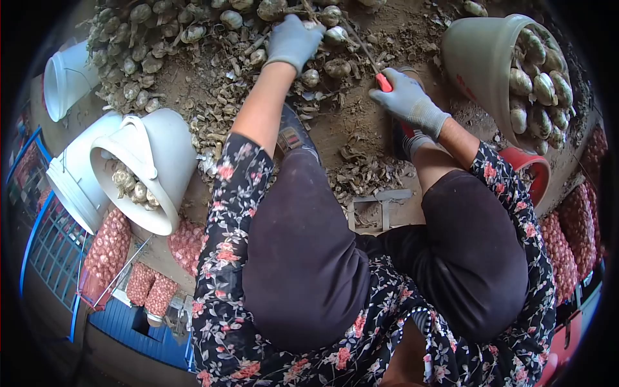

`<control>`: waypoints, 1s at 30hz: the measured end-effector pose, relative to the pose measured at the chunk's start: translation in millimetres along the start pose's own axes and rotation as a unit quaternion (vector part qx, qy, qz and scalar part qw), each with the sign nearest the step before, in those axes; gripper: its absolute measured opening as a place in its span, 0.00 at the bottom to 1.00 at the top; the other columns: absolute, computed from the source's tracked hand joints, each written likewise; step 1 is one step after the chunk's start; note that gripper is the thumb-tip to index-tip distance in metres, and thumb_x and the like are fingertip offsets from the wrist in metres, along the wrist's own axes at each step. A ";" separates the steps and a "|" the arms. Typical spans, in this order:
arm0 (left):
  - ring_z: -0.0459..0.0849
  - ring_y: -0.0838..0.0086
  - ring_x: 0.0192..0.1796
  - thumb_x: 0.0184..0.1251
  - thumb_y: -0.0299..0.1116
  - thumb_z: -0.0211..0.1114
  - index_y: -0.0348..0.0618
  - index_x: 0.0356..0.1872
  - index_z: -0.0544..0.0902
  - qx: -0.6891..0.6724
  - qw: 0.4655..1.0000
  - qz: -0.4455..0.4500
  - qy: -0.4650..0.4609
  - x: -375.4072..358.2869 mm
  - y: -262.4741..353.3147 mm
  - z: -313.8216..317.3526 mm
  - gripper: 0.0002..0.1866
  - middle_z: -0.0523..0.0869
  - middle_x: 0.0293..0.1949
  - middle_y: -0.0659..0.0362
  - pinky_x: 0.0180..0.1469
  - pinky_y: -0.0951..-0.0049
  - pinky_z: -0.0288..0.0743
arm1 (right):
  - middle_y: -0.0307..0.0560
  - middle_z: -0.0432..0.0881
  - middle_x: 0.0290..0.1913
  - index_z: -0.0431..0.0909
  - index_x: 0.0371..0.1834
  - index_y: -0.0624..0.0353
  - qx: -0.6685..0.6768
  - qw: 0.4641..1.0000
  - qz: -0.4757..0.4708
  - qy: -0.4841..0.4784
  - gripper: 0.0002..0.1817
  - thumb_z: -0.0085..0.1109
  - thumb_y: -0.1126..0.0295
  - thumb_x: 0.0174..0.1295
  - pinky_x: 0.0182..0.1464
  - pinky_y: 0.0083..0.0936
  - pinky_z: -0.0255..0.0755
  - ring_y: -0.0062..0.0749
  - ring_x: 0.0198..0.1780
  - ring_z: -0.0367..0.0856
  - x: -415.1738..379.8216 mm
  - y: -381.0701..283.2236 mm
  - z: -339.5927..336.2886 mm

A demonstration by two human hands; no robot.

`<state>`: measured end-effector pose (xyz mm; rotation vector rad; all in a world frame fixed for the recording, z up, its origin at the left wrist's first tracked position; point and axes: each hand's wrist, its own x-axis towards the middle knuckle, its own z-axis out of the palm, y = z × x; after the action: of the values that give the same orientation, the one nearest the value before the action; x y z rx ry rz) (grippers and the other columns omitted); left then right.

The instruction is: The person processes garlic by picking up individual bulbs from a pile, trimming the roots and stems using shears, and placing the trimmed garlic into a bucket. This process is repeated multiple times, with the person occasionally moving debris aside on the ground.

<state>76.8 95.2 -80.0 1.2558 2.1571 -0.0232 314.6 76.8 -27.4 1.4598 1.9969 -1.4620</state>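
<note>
My left hand (293,42), in a grey glove, reaches to the garlic heap at the top. Its fingers are closed around a garlic bulb (311,25), mostly hidden by the glove. Gripped in my gloved right hand (407,98) is a red-handled tool (384,82) with a long, thin dark shaft. That shaft slants up and left towards the garlic near my left hand; its far end is hard to make out. Below the right wrist, more red shows. Loose garlic bulbs (309,78) with dry stalks lie around the left hand.
A pale bucket (474,58) of garlic bulbs lies tipped at the right, above a red bucket (543,169). White buckets (174,138) stand at the left, one holding garlic. Mesh sacks of garlic (106,248) lie on both sides. Dry husks (361,171) cover the ground near my feet.
</note>
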 end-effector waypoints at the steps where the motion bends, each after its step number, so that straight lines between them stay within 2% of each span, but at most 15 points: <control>1: 0.81 0.50 0.53 0.55 0.56 0.64 0.37 0.52 0.78 0.025 1.000 -0.006 0.009 0.6 5.3 6.1 0.33 0.82 0.50 0.42 0.56 0.57 0.74 | 0.67 0.79 0.41 0.70 0.43 0.64 0.000 1.000 -0.001 0.002 0.24 0.57 0.53 0.55 0.52 0.43 0.69 0.58 0.48 0.78 1.3 -2.7 -2.7; 4: 0.82 0.51 0.51 0.53 0.54 0.66 0.40 0.51 0.79 0.016 1.000 0.008 -0.019 -1.5 -3.2 2.5 0.31 0.84 0.48 0.45 0.55 0.59 0.74 | 0.67 0.79 0.44 0.69 0.46 0.64 -0.061 0.997 0.021 -0.051 0.24 0.56 0.55 0.56 0.53 0.43 0.70 0.58 0.50 0.78 4.2 -3.9 -7.5; 6: 0.83 0.54 0.50 0.50 0.53 0.68 0.43 0.49 0.81 -0.145 0.989 -0.022 -0.016 -13.9 -14.7 1.7 0.29 0.85 0.46 0.47 0.53 0.60 0.75 | 0.66 0.80 0.44 0.69 0.48 0.64 -0.105 0.994 0.000 -0.019 0.24 0.56 0.55 0.56 0.53 0.42 0.71 0.56 0.50 0.79 2.9 -1.6 -9.3; 10: 0.85 0.57 0.47 0.47 0.50 0.70 0.46 0.50 0.82 -0.185 0.982 -0.022 -0.010 -39.9 -20.5 0.1 0.28 0.86 0.44 0.48 0.50 0.63 0.76 | 0.65 0.80 0.43 0.68 0.49 0.62 -0.190 0.976 -0.082 0.065 0.23 0.55 0.55 0.58 0.53 0.42 0.72 0.52 0.50 0.80 -0.7 -11.4 -9.4; 15: 0.85 0.61 0.44 0.48 0.48 0.70 0.46 0.51 0.81 -0.161 0.987 0.023 -0.009 -62.6 -13.4 -25.7 0.28 0.87 0.41 0.51 0.48 0.66 0.77 | 0.62 0.81 0.41 0.68 0.46 0.62 -0.211 0.972 -0.087 0.047 0.20 0.55 0.58 0.59 0.50 0.43 0.73 0.53 0.45 0.81 6.4 -26.2 -7.0; 17: 0.86 0.64 0.43 0.49 0.45 0.71 0.47 0.52 0.81 -0.191 0.981 0.031 -0.004 -63.6 -20.6 -27.6 0.27 0.87 0.40 0.53 0.47 0.68 0.77 | 0.63 0.79 0.34 0.67 0.41 0.60 -0.160 0.980 -0.110 0.042 0.16 0.55 0.60 0.61 0.43 0.44 0.72 0.57 0.41 0.79 3.3 -27.2 -6.9; 19: 0.85 0.75 0.38 0.51 0.32 0.73 0.44 0.57 0.77 -0.454 0.890 0.013 -0.042 -66.5 -40.0 -22.7 0.28 0.86 0.39 0.56 0.38 0.82 0.75 | 0.65 0.80 0.36 0.69 0.41 0.62 -0.090 0.989 -0.110 0.036 0.16 0.55 0.60 0.60 0.45 0.46 0.72 0.59 0.43 0.80 -3.9 -27.1 -9.1; 20: 0.84 0.73 0.43 0.55 0.27 0.70 0.49 0.62 0.72 -0.541 0.840 0.021 -0.036 -69.6 -50.4 -21.3 0.30 0.84 0.45 0.59 0.39 0.81 0.78 | 0.64 0.80 0.36 0.69 0.39 0.62 -0.055 0.991 -0.118 0.039 0.17 0.56 0.59 0.59 0.44 0.46 0.71 0.60 0.42 0.79 -7.2 -22.8 -9.6; 21: 0.84 0.73 0.43 0.55 0.27 0.70 0.49 0.62 0.72 -0.541 0.840 0.022 -0.033 -73.3 -58.9 -18.0 0.30 0.84 0.45 0.59 0.39 0.81 0.78 | 0.63 0.80 0.36 0.69 0.38 0.62 -0.019 0.991 -0.125 0.043 0.17 0.57 0.58 0.58 0.44 0.45 0.71 0.61 0.42 0.79 -8.9 -16.4 -10.0; 23: 0.82 0.72 0.48 0.57 0.20 0.64 0.51 0.63 0.67 -0.745 0.656 0.115 -0.044 -88.7 -66.4 -19.6 0.31 0.80 0.50 0.58 0.42 0.78 0.81 | 0.62 0.80 0.39 0.70 0.39 0.62 -0.008 0.991 -0.134 0.012 0.21 0.59 0.54 0.58 0.46 0.42 0.70 0.57 0.44 0.78 -10.3 -14.0 -6.9; 24: 0.81 0.70 0.50 0.57 0.15 0.59 0.52 0.63 0.66 -0.779 0.611 0.113 -0.088 -96.4 -69.8 -20.1 0.31 0.77 0.53 0.58 0.42 0.72 0.84 | 0.62 0.79 0.41 0.70 0.40 0.62 0.033 0.993 -0.111 -0.032 0.22 0.59 0.53 0.58 0.47 0.41 0.70 0.56 0.46 0.78 -16.5 -14.0 -2.6; 27: 0.82 0.69 0.50 0.57 0.14 0.59 0.51 0.63 0.66 -0.731 0.655 0.164 -0.098 -101.7 -67.3 -25.9 0.32 0.77 0.52 0.59 0.41 0.73 0.84 | 0.63 0.77 0.45 0.70 0.46 0.62 0.066 0.979 -0.097 -0.165 0.25 0.58 0.50 0.60 0.50 0.38 0.69 0.51 0.51 0.77 -16.0 -28.7 -2.4; 28: 0.81 0.72 0.48 0.56 0.16 0.61 0.48 0.64 0.65 -0.645 0.744 0.166 -0.051 -100.6 -66.3 -25.5 0.32 0.77 0.50 0.56 0.41 0.75 0.82 | 0.64 0.78 0.44 0.69 0.47 0.62 0.043 0.980 -0.129 -0.147 0.26 0.58 0.50 0.60 0.50 0.39 0.69 0.53 0.51 0.77 -16.0 -34.0 -0.1; 29: 0.81 0.72 0.48 0.56 0.16 0.61 0.48 0.64 0.65 -0.645 0.744 0.166 -0.051 -101.3 -67.1 -26.7 0.32 0.77 0.50 0.56 0.41 0.75 0.82 | 0.64 0.78 0.44 0.68 0.48 0.63 0.020 0.978 -0.160 -0.129 0.26 0.57 0.50 0.60 0.50 0.39 0.70 0.54 0.50 0.78 -16.0 -41.3 1.1; 30: 0.80 0.73 0.47 0.56 0.18 0.64 0.44 0.64 0.64 -0.542 0.827 0.143 -0.032 -101.9 -68.0 -28.0 0.33 0.77 0.50 0.55 0.43 0.75 0.81 | 0.64 0.79 0.43 0.66 0.49 0.64 -0.041 0.974 -0.122 -0.185 0.27 0.57 0.50 0.61 0.49 0.41 0.71 0.57 0.48 0.78 -13.7 -48.5 -5.5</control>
<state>43.9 -12.1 -23.5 0.8049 1.4317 1.1071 282.4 74.5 11.7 0.8524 2.0183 -1.5873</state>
